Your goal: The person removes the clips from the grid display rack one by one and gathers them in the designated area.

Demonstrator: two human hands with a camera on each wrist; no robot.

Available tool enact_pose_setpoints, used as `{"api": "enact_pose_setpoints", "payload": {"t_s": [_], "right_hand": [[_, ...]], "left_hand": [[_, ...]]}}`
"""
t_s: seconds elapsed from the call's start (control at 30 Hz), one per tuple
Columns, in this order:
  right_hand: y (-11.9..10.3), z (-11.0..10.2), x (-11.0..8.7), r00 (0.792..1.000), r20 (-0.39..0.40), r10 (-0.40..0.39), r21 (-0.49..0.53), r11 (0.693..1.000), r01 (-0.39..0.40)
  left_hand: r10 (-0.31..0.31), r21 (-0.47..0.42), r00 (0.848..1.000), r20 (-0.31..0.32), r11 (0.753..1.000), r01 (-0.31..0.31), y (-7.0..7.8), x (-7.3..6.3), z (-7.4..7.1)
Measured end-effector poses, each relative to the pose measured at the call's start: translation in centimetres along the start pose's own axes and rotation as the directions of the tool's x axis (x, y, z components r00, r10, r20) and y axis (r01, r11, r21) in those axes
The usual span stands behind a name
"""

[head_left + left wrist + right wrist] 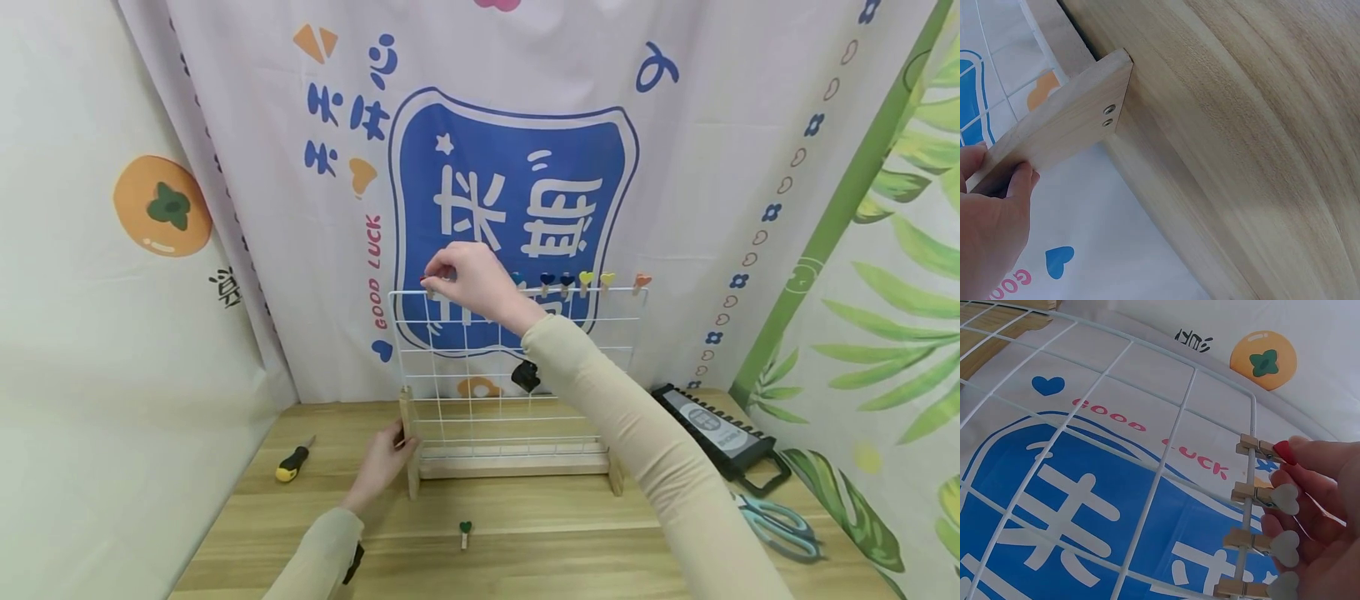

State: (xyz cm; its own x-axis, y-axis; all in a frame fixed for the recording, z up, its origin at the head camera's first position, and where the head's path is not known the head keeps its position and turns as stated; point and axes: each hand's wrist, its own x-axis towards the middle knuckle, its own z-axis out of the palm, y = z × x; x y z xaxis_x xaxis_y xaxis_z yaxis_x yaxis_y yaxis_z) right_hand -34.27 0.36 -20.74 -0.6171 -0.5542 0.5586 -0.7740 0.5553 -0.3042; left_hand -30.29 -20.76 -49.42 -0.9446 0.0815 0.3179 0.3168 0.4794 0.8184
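A white wire grid (517,350) stands upright in a wooden base (517,467). At the grid's top edge, near its left corner, my right hand (472,279) pinches the red heart end of a small wooden clothespin (1259,449), whose jaws straddle the wire. Beside it in the right wrist view sit several clothespins with pale hearts (1285,499), partly behind my fingers. Farther right along the edge are dark blue (567,281), yellow (586,279) and orange (642,282) heart clothespins. Low at the left, my left hand (384,460) grips the wooden side post (1060,115).
A green heart clothespin (465,533) lies on the table in front of the base. Off to the left is a screwdriver (294,462). Over on the right are a black-framed saw-like tool (712,429) and blue-handled scissors (783,529). A printed curtain (337,250) hangs behind.
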Motion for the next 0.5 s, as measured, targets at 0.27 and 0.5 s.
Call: {"api": "enact_pose_setpoints", "payload": {"t_s": [0.27, 0.5], "right_hand": [[-0.36, 0.52, 0.11, 0.999, -0.034, 0.030, -0.027, 0.999, -0.031], [-0.26, 0.76, -0.22, 0.995, -0.099, 0.030, 0.016, 0.999, -0.029]], "left_hand": [[-0.001, -0.018, 1.000, 0.012, 1.000, 0.001, -0.29, -0.14, -0.03], [0.005, -0.002, 1.000, 0.005, 1.000, -0.005, -0.34, -0.16, -0.01]]}}
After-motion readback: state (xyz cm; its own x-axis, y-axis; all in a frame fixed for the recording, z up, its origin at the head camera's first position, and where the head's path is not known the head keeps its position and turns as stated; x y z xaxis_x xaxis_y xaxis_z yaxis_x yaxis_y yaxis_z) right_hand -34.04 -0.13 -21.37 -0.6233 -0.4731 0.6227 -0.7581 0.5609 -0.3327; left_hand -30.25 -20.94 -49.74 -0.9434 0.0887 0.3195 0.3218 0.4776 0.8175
